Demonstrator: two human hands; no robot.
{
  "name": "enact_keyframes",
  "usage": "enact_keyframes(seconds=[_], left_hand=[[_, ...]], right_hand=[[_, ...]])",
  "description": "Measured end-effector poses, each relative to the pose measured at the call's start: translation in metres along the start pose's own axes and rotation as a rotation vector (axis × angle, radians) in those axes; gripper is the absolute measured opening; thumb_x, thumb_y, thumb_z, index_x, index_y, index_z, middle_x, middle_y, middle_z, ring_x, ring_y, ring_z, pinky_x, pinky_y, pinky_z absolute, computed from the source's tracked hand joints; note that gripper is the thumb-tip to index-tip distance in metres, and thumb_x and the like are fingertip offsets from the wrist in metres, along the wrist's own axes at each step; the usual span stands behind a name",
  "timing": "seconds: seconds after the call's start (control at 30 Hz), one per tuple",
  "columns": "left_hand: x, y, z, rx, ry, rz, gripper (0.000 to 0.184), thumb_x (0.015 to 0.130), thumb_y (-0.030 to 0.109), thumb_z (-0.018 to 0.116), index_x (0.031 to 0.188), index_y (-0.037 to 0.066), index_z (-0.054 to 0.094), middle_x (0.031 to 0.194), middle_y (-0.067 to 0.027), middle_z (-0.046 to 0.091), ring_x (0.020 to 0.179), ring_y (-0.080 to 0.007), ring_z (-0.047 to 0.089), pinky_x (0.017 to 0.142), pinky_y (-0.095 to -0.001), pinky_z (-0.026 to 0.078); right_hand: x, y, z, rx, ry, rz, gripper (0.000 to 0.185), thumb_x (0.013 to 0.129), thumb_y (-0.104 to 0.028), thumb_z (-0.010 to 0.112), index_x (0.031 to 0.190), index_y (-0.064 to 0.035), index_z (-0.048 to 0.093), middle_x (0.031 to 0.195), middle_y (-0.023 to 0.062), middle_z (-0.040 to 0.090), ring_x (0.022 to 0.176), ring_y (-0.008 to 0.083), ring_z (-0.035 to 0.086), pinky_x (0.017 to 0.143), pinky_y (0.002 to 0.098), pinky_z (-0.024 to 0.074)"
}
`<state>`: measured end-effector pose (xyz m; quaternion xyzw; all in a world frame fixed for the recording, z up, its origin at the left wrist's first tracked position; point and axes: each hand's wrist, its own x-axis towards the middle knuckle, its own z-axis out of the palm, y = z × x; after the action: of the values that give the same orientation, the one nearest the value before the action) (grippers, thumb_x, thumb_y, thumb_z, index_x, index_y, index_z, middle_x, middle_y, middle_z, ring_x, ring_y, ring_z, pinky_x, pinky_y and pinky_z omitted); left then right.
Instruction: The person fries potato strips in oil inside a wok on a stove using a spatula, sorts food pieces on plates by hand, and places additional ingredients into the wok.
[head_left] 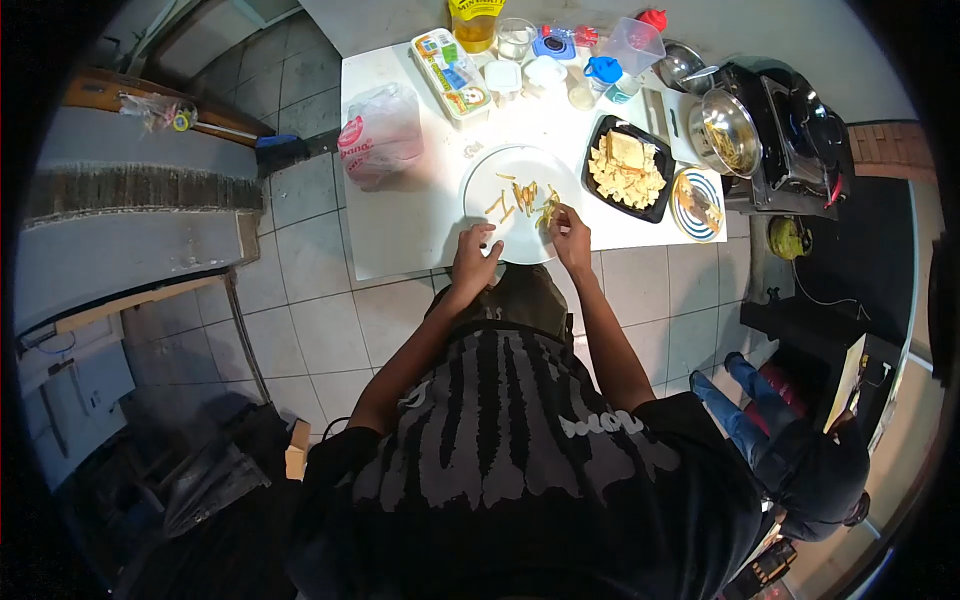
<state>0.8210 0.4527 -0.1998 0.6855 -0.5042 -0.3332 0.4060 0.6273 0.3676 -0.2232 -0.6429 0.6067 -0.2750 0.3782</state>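
Observation:
A round white plate lies on the table in front of me. Thin brownish strips of food are scattered over it, with a small bunch of greenish-yellow strips at its right side. My right hand is over the plate's right edge, its fingers pinched together at the greenish strips; exactly how many it grips is too small to tell. At the near left rim rests my left hand, thumb and fingers apart, holding nothing.
A black tray of pale yellow pieces stands right of the plate, beside a blue-ringed plate. A steel bowl sits near the stove. Left are a plastic bag and an egg carton. Another person is at lower right.

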Motion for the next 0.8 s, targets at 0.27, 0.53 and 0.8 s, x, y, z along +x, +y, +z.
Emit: enact_keyframes(seconds=[0.27,0.53,0.8], left_hand=[[0.042,-0.008,0.028,0.017,-0.018,0.06,0.03,0.073,0.003,0.064,0.098,0.005,0.048,0.099,-0.0144,0.052,0.093,-0.0314,0.055,0.08,-0.041,0.045],[0.051,-0.013,0.029,0.171,0.174,0.083,0.03,0.07,0.003,0.064,0.093,0.006,0.046,0.093,-0.0165,0.051,0.099,-0.0371,0.048,0.087,-0.0453,0.039],[0.061,-0.004,0.037,-0.173,-0.085,-0.011,0.027,0.07,-0.001,0.06,0.093,0.006,0.048,0.091,-0.0165,0.051,0.092,-0.0366,0.051,0.085,-0.0444,0.04]], right_hand=[[0.016,0.006,0.016,0.089,0.089,0.012,0.043,0.08,-0.001,0.058,0.122,0.0006,0.052,0.1,0.0194,0.064,0.089,0.0262,0.065,0.077,0.0343,0.0542],[0.029,-0.018,-0.002,-0.27,0.186,-0.155,0.044,0.072,-0.004,0.061,0.115,0.0,0.056,0.102,0.0221,0.058,0.097,0.0365,0.056,0.089,0.0417,0.0448],[0.04,-0.017,0.002,0.026,-0.198,-0.138,0.042,0.079,-0.007,0.055,0.12,0.0013,0.053,0.101,0.0238,0.059,0.092,0.0379,0.056,0.085,0.0445,0.0438]])
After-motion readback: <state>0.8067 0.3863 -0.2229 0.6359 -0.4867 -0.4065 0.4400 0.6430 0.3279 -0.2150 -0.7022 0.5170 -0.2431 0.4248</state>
